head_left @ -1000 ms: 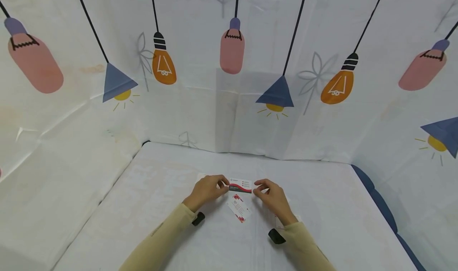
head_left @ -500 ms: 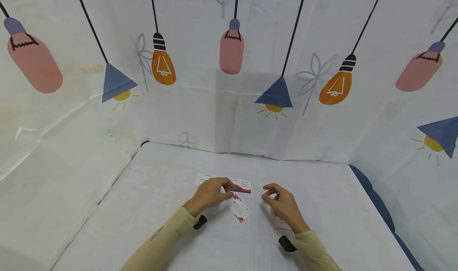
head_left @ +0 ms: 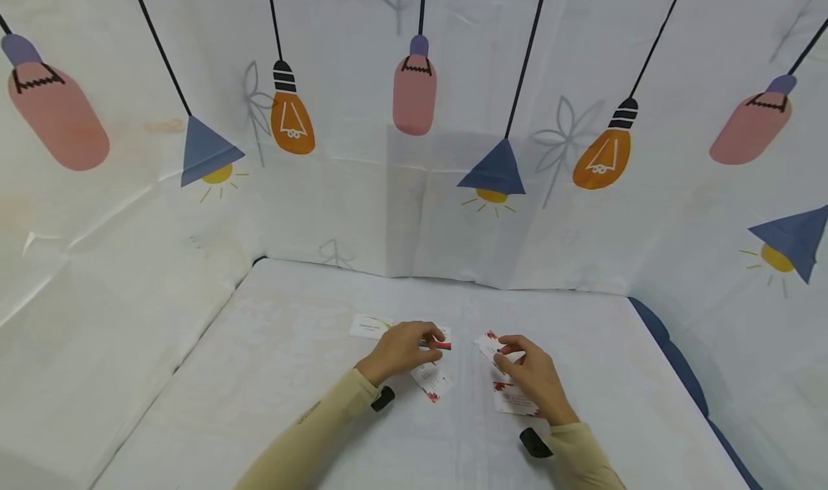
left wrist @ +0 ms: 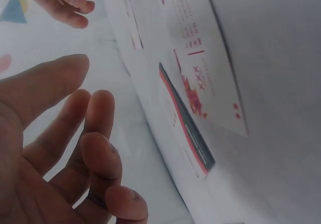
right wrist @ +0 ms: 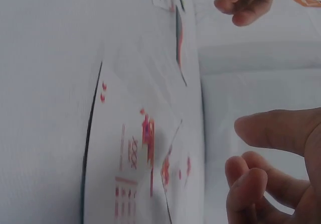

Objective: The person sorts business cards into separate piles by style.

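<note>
My left hand (head_left: 409, 346) hovers over a red, black and white business card (head_left: 443, 344), partly hiding it. In the left wrist view, its loosely bent fingers are apart from that card (left wrist: 183, 126) and hold nothing. Just below lies a white card with red corner patterns (head_left: 432, 382), set at a slant. My right hand (head_left: 532, 373) is above two similar red-patterned cards, a slanted upper card (head_left: 486, 343) and a lower card (head_left: 513, 399). The right wrist view shows its thumb and fingers parted above the cards, with nothing between them.
A white card with a yellow-green curve (head_left: 368, 325) lies left of the left hand, partly behind it. The cards rest on a white-covered table (head_left: 291, 375). A white sheet printed with lamps (head_left: 349, 210) hangs behind it. A dark blue edge (head_left: 673, 357) borders the right side.
My left hand has left the edge of the red and black card and moved right over it. My right hand has moved right and slightly down, uncovering the two right-hand cards.
</note>
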Demonstrator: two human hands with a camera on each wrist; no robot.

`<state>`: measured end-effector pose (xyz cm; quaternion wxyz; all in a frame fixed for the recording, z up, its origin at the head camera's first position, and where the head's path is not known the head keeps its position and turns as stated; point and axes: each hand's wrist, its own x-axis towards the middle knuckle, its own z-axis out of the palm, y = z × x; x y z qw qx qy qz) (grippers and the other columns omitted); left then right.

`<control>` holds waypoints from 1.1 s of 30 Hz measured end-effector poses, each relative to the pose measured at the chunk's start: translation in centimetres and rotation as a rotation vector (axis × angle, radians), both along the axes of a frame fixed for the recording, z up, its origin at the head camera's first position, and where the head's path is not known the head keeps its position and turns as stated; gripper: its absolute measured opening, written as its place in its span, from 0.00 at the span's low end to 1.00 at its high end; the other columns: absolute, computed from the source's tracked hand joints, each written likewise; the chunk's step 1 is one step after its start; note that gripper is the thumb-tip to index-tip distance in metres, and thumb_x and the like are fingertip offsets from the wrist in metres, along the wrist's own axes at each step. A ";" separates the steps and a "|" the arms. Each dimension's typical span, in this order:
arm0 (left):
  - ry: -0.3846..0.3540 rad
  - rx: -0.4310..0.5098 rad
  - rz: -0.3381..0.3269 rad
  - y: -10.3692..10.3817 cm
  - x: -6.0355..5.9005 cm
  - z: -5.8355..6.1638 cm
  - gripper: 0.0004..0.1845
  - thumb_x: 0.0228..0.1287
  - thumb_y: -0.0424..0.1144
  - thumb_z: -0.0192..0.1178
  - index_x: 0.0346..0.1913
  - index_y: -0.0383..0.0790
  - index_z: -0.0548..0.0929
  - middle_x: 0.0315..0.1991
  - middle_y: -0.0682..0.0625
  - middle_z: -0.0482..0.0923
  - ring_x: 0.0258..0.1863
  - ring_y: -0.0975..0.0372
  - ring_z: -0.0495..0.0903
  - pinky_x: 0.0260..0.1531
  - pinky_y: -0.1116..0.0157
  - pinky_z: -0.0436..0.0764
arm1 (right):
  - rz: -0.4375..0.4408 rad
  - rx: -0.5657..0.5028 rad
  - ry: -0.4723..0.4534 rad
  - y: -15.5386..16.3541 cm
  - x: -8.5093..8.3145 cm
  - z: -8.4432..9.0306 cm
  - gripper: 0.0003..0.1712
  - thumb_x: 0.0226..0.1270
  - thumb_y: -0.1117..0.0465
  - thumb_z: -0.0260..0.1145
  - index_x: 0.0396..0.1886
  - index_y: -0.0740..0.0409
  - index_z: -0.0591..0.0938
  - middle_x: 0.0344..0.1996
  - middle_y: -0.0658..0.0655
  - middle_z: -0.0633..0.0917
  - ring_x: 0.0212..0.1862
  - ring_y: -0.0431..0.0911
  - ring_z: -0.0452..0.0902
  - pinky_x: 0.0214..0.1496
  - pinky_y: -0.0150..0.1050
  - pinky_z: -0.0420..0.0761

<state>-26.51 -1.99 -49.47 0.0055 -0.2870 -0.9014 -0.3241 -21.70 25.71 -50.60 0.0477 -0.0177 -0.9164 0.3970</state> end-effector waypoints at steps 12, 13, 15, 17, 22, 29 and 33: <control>-0.073 -0.027 -0.098 3.0 -3.3 -0.1 0.15 0.62 0.40 0.71 0.52 0.44 0.86 0.34 0.62 0.82 0.41 0.60 0.82 0.43 0.66 0.75 | -0.026 0.050 -0.082 1.8 -0.2 -0.4 0.25 0.65 0.53 0.71 0.61 0.55 0.81 0.47 0.52 0.84 0.39 0.45 0.77 0.38 0.40 0.75; -0.075 -0.031 -0.111 3.3 -3.6 -0.1 0.15 0.63 0.39 0.71 0.52 0.44 0.86 0.35 0.62 0.82 0.43 0.59 0.82 0.44 0.66 0.75 | -0.030 0.055 -0.092 1.9 -0.3 -0.5 0.26 0.65 0.53 0.71 0.61 0.55 0.81 0.48 0.52 0.83 0.40 0.46 0.77 0.39 0.40 0.75; -0.090 -0.040 -0.127 3.9 -4.2 0.0 0.15 0.63 0.39 0.70 0.53 0.44 0.86 0.35 0.61 0.82 0.41 0.60 0.81 0.43 0.66 0.75 | -0.036 0.062 -0.109 2.2 -0.4 -0.6 0.27 0.65 0.52 0.71 0.62 0.55 0.81 0.48 0.52 0.83 0.40 0.46 0.76 0.39 0.40 0.75; -0.103 -0.059 -0.129 4.4 -4.7 0.1 0.15 0.63 0.39 0.70 0.53 0.44 0.86 0.35 0.61 0.82 0.39 0.63 0.80 0.42 0.66 0.75 | -0.039 0.068 -0.119 2.4 -0.6 -0.8 0.28 0.64 0.52 0.72 0.62 0.56 0.80 0.48 0.52 0.83 0.41 0.47 0.76 0.39 0.40 0.74; -0.124 -0.120 -0.117 5.8 -6.0 0.1 0.16 0.62 0.40 0.72 0.52 0.47 0.87 0.35 0.62 0.81 0.37 0.68 0.76 0.41 0.66 0.75 | -0.040 0.083 -0.120 2.6 -0.8 -1.0 0.28 0.63 0.53 0.73 0.61 0.56 0.81 0.48 0.53 0.83 0.41 0.47 0.76 0.39 0.40 0.75; -0.146 -0.162 -0.124 7.6 -7.5 -0.5 0.17 0.61 0.43 0.73 0.52 0.49 0.87 0.34 0.62 0.79 0.36 0.67 0.76 0.40 0.66 0.75 | -0.027 0.111 -0.110 2.5 -0.9 -0.8 0.31 0.61 0.53 0.75 0.61 0.59 0.80 0.49 0.54 0.83 0.43 0.47 0.75 0.45 0.44 0.74; -0.160 -0.180 -0.131 8.6 -7.8 -0.5 0.19 0.59 0.43 0.74 0.53 0.48 0.86 0.33 0.63 0.79 0.33 0.68 0.76 0.37 0.68 0.75 | -0.025 0.135 -0.110 2.5 -1.0 -0.9 0.32 0.59 0.53 0.75 0.62 0.61 0.80 0.50 0.56 0.83 0.43 0.48 0.74 0.46 0.45 0.73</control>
